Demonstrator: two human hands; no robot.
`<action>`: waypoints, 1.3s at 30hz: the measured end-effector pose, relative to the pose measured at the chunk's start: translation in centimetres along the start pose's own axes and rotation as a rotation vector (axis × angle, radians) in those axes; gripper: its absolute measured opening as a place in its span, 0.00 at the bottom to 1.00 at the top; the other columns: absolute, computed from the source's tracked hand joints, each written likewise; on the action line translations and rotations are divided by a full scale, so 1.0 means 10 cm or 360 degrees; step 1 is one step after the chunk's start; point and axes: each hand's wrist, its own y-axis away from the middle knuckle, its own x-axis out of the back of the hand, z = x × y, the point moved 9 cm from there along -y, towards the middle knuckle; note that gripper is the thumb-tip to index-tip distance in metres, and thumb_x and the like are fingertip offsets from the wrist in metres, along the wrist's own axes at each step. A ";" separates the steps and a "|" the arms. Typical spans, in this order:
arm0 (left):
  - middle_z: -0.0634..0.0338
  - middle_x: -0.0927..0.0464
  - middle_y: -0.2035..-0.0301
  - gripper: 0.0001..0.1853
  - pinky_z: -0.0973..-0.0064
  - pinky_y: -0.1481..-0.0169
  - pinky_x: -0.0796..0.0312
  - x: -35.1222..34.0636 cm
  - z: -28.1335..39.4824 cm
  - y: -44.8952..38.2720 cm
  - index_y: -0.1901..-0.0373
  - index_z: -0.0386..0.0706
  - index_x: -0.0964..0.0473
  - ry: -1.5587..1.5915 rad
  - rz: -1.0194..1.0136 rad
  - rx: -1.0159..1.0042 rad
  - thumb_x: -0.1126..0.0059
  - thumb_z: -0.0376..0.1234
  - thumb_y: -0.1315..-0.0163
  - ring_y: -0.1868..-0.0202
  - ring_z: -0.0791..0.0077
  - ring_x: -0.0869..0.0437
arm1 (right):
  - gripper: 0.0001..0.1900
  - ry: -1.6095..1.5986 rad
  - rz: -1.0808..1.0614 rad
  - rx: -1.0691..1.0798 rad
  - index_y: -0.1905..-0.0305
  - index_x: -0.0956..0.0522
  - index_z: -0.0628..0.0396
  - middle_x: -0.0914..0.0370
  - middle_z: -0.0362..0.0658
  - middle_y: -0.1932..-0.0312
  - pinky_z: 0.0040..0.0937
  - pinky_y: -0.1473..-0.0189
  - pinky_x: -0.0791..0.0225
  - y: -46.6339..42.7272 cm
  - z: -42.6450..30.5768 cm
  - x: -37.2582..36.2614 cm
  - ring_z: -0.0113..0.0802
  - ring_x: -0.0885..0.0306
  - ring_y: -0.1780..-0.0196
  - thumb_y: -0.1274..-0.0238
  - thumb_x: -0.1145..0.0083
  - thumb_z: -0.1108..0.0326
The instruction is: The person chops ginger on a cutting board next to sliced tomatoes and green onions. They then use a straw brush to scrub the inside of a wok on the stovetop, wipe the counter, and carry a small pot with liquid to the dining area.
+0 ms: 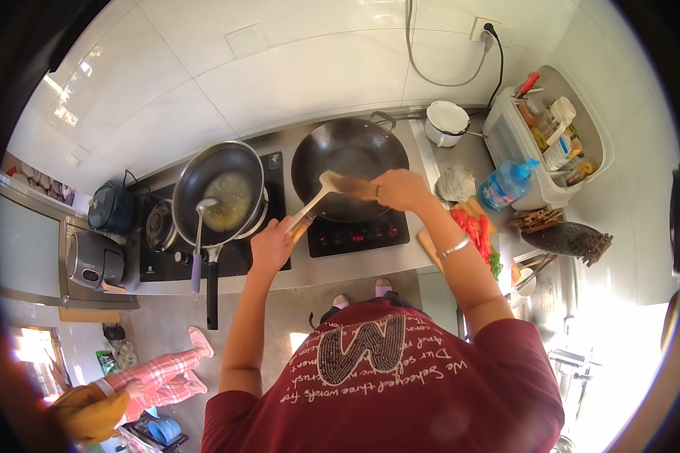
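Note:
My left hand (271,246) grips the handle of a pale ladle or spatula (316,199), next to the wooden handle (302,227) of a dark wok (343,153). Over the wok's near side, my right hand (403,191) holds a brown brush-like tool (358,187), blurred, its end at the pale utensil's head. The wok sits on an induction cooker (351,238) with a lit red display. On the gas hob (275,226) to the left, a frying pan (190,187) holds yellowish liquid (226,201). A ladle with a lavender handle (196,272) rests in that pan.
At right, a cutting board (430,249) bears red peppers (476,232) and greens (495,263). Behind are a blue bottle (504,184), a white pot (447,123) and a plastic bin (513,124). The frying pan's black handle (212,294) overhangs the counter edge. Another person (147,374) is at lower left.

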 end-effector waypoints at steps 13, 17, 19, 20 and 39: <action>0.64 0.28 0.82 0.14 0.80 0.80 0.45 -0.29 -0.37 -0.13 0.62 0.34 0.23 0.1381 -0.0550 0.1089 0.51 0.37 0.30 0.85 0.83 0.35 | 0.17 0.0094 0.0224 -0.0390 0.51 0.18 0.39 0.17 0.45 0.56 0.47 0.53 0.26 -0.26 0.77 -0.20 0.50 0.20 0.52 0.48 0.46 0.61; 0.62 0.29 0.82 0.13 0.80 0.83 0.51 -0.46 -0.39 0.00 0.64 0.35 0.26 0.1716 -0.0618 0.1362 0.52 0.37 0.30 0.88 0.84 0.42 | 0.17 0.0140 -0.0059 -0.0175 0.52 0.17 0.40 0.17 0.46 0.55 0.44 0.51 0.26 -0.17 0.38 -0.19 0.48 0.20 0.50 0.50 0.43 0.66; 0.63 0.30 0.82 0.13 0.80 0.84 0.53 -0.55 -0.37 0.00 0.65 0.36 0.26 0.1752 -0.0669 0.1331 0.53 0.38 0.29 0.88 0.85 0.44 | 0.14 0.0027 0.0037 0.0031 0.57 0.16 0.45 0.17 0.49 0.58 0.44 0.54 0.24 0.05 0.02 0.17 0.49 0.18 0.53 0.48 0.45 0.69; 0.63 0.30 0.82 0.14 0.80 0.84 0.53 -0.58 -0.33 -0.01 0.66 0.36 0.26 0.1770 -0.0684 0.1337 0.53 0.38 0.29 0.88 0.85 0.44 | 0.13 0.0016 0.0094 0.0070 0.58 0.15 0.45 0.16 0.48 0.59 0.44 0.54 0.24 0.09 -0.08 0.22 0.49 0.18 0.53 0.49 0.44 0.69; 0.65 0.33 0.84 0.16 0.79 0.85 0.52 -0.69 -0.27 0.02 0.69 0.37 0.25 0.1716 -0.0558 0.1311 0.51 0.40 0.30 0.88 0.83 0.41 | 0.10 0.0465 0.0004 -0.0166 0.62 0.15 0.49 0.16 0.49 0.62 0.41 0.56 0.23 -0.24 0.24 0.09 0.48 0.17 0.55 0.49 0.44 0.70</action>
